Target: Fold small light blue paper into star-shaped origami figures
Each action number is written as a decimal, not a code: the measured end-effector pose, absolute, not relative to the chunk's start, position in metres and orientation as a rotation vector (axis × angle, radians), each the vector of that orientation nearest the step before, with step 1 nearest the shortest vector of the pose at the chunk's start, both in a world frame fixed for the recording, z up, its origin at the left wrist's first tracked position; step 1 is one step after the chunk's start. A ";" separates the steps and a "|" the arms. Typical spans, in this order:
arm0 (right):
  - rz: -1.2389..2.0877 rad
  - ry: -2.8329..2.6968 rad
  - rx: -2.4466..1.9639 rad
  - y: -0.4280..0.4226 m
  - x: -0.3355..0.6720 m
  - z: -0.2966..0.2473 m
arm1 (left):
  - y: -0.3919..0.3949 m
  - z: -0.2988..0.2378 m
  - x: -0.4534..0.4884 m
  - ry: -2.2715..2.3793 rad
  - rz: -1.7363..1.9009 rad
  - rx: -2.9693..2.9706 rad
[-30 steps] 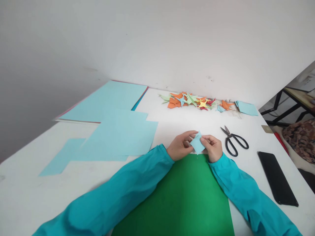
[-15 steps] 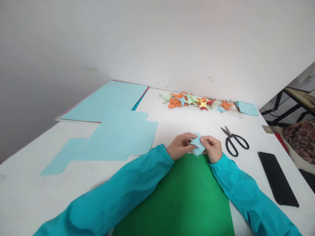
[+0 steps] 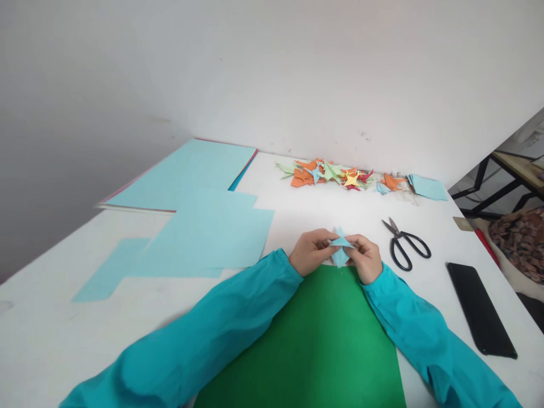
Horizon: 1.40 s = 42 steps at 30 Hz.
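Observation:
A small light blue folded paper is pinched between both hands, just above the far edge of a green sheet. My left hand is closed on its left side, thumb and fingers pressed together. On the opposite side, my right hand grips it the same way. A flap runs across the paper's middle, and pointed parts show above and below it. Some of its edges are hidden behind the fingers.
Scissors with black handles and a black phone-like slab lie to the right. Folded paper shapes and a stack of blue squares line the wall. Large light blue sheets cover the left side of the white table.
The folded paper has turned between my fingers, and its flap now lies level across the middle. My right thumb has shifted lower on it. Both hands stay in nearly the same place.

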State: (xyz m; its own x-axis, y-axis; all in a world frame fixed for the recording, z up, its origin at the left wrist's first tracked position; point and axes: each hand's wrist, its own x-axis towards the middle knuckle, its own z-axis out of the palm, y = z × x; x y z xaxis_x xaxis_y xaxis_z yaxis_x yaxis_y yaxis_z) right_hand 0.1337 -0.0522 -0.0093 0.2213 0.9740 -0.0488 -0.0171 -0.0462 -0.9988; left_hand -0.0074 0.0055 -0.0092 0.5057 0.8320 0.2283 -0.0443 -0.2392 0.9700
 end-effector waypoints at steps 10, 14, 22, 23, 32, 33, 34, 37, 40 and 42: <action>1.089 -0.996 -1.367 -0.053 0.131 -0.006 | 0.003 -0.005 -0.008 0.799 0.847 1.631; 1.076 -0.993 -1.377 -0.052 0.132 -0.007 | 0.002 0.001 -0.010 0.770 0.833 1.605; 1.052 -1.002 -1.387 -0.053 0.131 -0.006 | 0.002 0.005 -0.010 0.799 0.793 1.548; 1.039 -1.009 -1.396 -0.053 0.131 -0.006 | 0.003 0.004 -0.010 0.800 0.791 1.543; 0.926 -1.123 -1.396 -0.052 0.132 -0.004 | 0.003 0.004 -0.012 0.725 0.799 1.630; 0.905 -1.141 -1.393 -0.052 0.132 -0.003 | 0.003 0.003 -0.012 0.700 0.800 1.649; 0.906 -1.142 -1.389 -0.051 0.132 -0.003 | 0.003 0.003 -0.012 0.679 0.808 1.671; 0.977 -1.109 -1.366 -0.051 0.132 -0.006 | 0.002 0.000 -0.011 0.668 0.912 1.769; 0.962 -1.124 -1.334 -0.050 0.132 -0.010 | 0.001 -0.003 -0.010 0.651 1.073 1.900; 0.928 -1.158 -1.332 -0.050 0.131 -0.013 | 0.000 -0.005 -0.009 0.600 1.147 1.965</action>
State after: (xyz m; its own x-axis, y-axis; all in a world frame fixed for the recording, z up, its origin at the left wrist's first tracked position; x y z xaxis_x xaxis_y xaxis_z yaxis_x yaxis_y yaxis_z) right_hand 0.1314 -0.0502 -0.0126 0.2186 0.9716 0.0904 0.1230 0.0645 -0.9903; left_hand -0.0092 0.0003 -0.0047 0.4841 0.7085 0.5135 0.0171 -0.5944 0.8040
